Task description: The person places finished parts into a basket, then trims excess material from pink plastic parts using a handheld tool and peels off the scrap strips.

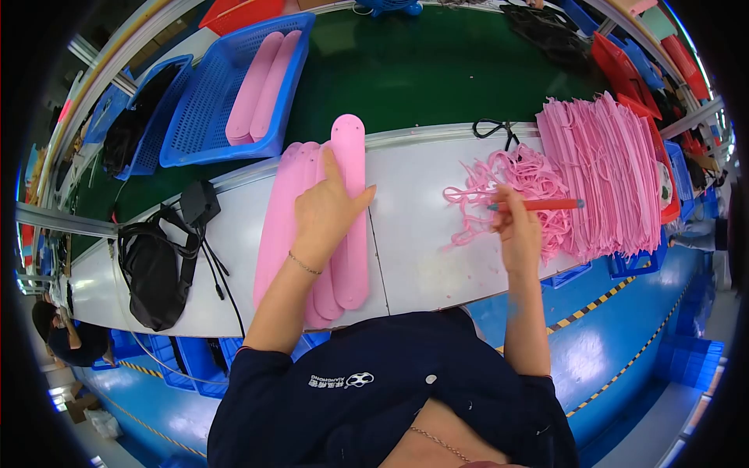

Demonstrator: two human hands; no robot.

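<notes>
My left hand (324, 212) rests on a row of overlapping long pink strips (355, 249) with rounded ends, its index finger and thumb spread apart. Between the fingers of my right hand (515, 222) is a red pen (550, 204) with a greyish tip pointing left. That hand is just over the left part of a tangled heap of thin pink ribbons (538, 179). Beside the heap, on the right, stands a thick stack of pink strips (601, 179) with frayed edges.
A blue basket (175, 125) at the upper left holds two pink strips. A black bag (156, 273) and a black adapter (200, 204) with cables lie on the white table (421, 273). A black cord loop (495, 129) lies near the far edge. Another person (70, 335) is at far left.
</notes>
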